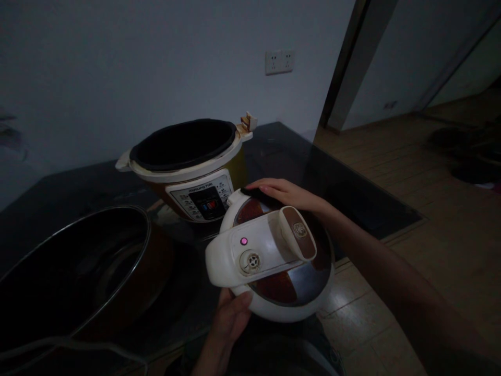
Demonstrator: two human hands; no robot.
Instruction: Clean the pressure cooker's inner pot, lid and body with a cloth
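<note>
Head view: a round cooker lid of white plastic with brown and shiny panels (270, 245) is held in front of the black glossy tabletop (297, 151), tilted with its outer face toward the wearer. The left hand (233, 316) grips the near white rim, thumb on top; the right hand (284, 193) is closed over the far edge, beside a dark strip too dim to identify. Just beyond stands the gold-and-white electric cooker with a black inner pot (201, 196), its top open; to the left is a wide dark pan with a bright metal rim (160, 250).

For a steady hold, grips on opposite sides seem right, sharing the weight. Fingers are best kept off the small pink button (243, 241) and the round slotted vent (252, 261), and the tall brown-topped handle (298, 232) clear of the right forearm. Slow, even turning would suit such a bulky piece.
</note>
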